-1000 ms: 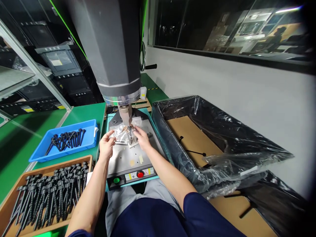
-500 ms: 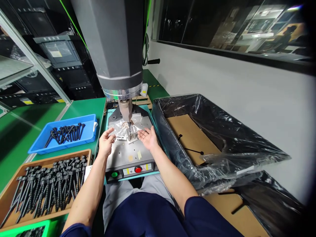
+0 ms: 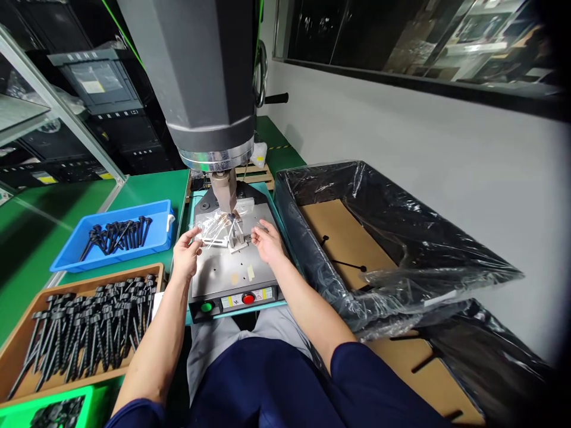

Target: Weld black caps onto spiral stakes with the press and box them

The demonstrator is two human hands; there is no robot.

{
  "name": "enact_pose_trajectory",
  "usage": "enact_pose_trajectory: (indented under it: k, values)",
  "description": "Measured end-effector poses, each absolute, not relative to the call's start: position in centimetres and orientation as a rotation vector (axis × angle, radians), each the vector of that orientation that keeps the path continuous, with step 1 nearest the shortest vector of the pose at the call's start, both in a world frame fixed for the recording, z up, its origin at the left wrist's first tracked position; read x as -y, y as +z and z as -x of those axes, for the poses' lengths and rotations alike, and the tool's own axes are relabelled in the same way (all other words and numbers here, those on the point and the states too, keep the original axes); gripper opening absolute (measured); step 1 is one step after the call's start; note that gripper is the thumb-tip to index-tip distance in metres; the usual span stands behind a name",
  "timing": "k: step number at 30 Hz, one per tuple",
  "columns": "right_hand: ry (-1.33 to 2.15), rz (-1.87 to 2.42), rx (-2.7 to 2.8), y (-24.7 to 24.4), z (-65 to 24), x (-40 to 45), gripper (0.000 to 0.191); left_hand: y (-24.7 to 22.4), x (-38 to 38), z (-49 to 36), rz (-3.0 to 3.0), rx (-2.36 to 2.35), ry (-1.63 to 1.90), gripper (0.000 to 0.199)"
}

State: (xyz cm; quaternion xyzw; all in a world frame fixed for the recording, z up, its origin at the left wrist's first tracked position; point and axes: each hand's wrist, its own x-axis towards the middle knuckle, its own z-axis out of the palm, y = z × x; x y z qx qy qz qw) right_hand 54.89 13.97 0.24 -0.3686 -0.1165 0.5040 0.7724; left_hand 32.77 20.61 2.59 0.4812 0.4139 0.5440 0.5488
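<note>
My left hand (image 3: 186,252) hovers over the left side of the grey metal base plate (image 3: 227,274), fingers loosely bent and apart, nothing visible in it. On the other side, my right hand (image 3: 267,241) is turned partly palm up with half-curled fingers, also holding nothing that I can see. Between them stands a small metal fixture (image 3: 236,241) with clear crinkled plastic (image 3: 212,226) around it. A black part (image 3: 231,217) is in the fixture, right under the machine's metal horn (image 3: 224,189). Whether they touch is hard to make out.
On the left are a blue tray (image 3: 129,248) and a brown tray (image 3: 161,273) of black stemmed parts, and a green bin (image 3: 91,401). A plastic-lined box (image 3: 285,196) at right holds cardboard and black parts. Green (image 3: 206,307) and red (image 3: 248,298) buttons face me.
My right hand's fingers have curled in from a flatter, spread pose. My left hand has shifted slightly left and stays beside the plastic. The whole view has moved a little.
</note>
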Motion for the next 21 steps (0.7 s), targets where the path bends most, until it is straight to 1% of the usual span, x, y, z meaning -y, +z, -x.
enact_pose_trajectory:
  k: [15,17,21]
  values:
    - [1.096,0.864,0.301,-0.5,-54.8,-12.7,0.053,1.8,-20.4,-32.3,-1.097,-0.984,1.314,0.048]
    - [1.095,0.882,0.295,-0.7,-54.8,-12.7,0.053,1.8,-20.2,-32.2,-1.118,-1.024,1.302,0.053]
    - [1.072,0.958,0.249,-1.4,-55.1,-12.4,0.049,1.4,-19.8,-31.7,-1.161,-1.217,1.241,0.074]
